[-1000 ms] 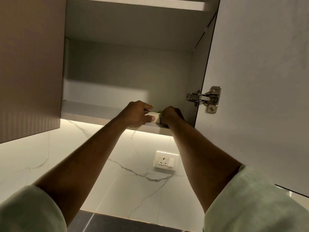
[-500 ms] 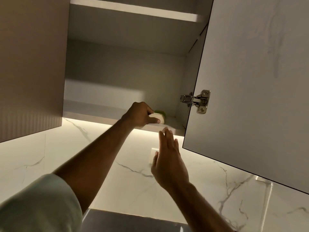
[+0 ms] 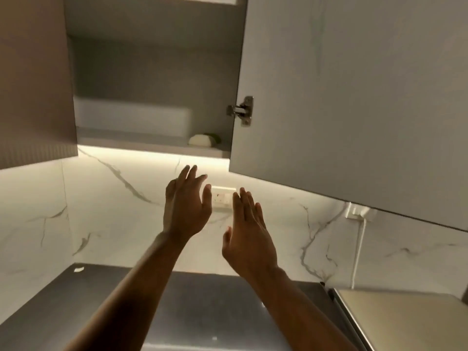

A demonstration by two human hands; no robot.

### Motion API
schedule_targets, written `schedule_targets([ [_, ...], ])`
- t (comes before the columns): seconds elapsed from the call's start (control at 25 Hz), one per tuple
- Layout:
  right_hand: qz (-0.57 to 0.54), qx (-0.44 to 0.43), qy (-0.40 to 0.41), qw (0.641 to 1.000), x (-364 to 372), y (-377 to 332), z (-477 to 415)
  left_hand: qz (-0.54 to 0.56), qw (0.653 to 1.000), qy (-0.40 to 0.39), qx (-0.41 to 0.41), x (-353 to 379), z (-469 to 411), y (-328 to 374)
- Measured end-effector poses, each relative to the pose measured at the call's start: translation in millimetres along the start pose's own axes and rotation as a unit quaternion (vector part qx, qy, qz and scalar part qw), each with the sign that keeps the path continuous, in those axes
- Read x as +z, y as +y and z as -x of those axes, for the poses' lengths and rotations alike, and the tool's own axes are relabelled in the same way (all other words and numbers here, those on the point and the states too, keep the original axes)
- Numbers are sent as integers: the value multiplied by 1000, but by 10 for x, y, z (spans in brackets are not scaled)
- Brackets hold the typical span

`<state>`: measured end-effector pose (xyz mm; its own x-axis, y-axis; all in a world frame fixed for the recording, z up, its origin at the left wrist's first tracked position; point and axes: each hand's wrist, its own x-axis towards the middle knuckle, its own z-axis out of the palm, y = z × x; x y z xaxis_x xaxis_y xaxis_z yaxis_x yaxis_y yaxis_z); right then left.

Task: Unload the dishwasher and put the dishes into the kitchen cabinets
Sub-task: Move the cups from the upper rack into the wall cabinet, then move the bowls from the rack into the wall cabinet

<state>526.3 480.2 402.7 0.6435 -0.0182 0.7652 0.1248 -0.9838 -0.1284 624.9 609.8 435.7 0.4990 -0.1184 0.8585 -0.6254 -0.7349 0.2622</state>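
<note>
The dish (image 3: 200,141), small and pale, lies on the bottom shelf (image 3: 152,146) of the cabinet (image 3: 152,72), near the shelf's right end and close to its front edge. A green piece (image 3: 214,137) sits just behind it. The frame is too soft to show whether the two touch.

The door (image 3: 342,97) stands open to the right on its hinge (image 3: 241,110), its lower edge hanging out over the counter (image 3: 202,312).

Both hands are below the shelf, in front of the marble wall (image 3: 114,224) and either side of the socket (image 3: 222,197). The left hand (image 3: 186,206) and the right hand (image 3: 249,239) have their fingers spread and nearly straight, and neither holds or touches anything.

The main risk, as I judge it, is the dish's place near the front edge. If the next item is slid in from the front, it may nudge the dish or the green piece off the shelf and onto the hard counter, where either could crack. Pushing both further back first would prevent that.

Swinging the door closed carelessly could catch anything that overhangs the front edge. The door's lower corner also juts out where a rising head or loaded hand could strike it. The shelf is seen from below, so how firmly the dish rests cannot be checked.
</note>
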Motion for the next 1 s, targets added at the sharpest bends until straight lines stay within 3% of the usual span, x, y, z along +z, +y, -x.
schedule_targets([
  [0.32,-47,56,-133,988,-928,343,1642,24,986,-164,-29,-314,1775,1299],
  [0.56,-26,159,-182,970,-1408,826,2988,87,958,-275,0,-155,2884,2324],
  [0.76,16,275,-201,940,-1824,1376,4067,157,904,-393,65,163,3868,3228],
  [1.0,44,413,-233,879,-2258,1939,5098,228,828,-500,113,624,4689,4136],
])
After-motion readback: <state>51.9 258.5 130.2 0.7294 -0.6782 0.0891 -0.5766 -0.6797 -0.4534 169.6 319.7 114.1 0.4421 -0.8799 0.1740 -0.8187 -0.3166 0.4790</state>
